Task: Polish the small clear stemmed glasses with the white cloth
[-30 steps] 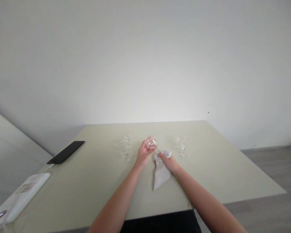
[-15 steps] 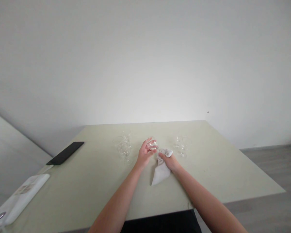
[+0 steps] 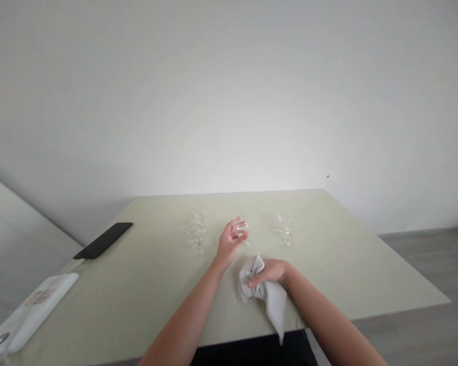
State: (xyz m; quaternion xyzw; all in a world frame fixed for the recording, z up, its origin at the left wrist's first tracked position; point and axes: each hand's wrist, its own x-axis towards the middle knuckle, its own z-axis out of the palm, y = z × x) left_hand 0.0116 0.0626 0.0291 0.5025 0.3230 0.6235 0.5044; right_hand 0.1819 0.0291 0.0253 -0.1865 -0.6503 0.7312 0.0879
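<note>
Loosely, left hand (image 3: 228, 240) cups an empty glass (image 3: 241, 229); right hand (image 3: 270, 271) clutches a cloth (image 3: 274, 303).

Clear glass (image 3: 239, 230), gripped — pale cloth (image 3: 269, 297) bunched by the near table (image 3: 137, 284) edge.

Both bare forearms are reaching forward from the near edge of the desk (image 3: 137, 290), converging slightly. The left hand (image 3: 232, 238) is hovering toward the middle of the desk, wrist straight, palm turning rightward, fingers curling loosely into a cupped grip. The right hand (image 3: 270, 272) is sitting closer to the near edge, palm down, wrist bending inward, fingers clenching shut.
</note>
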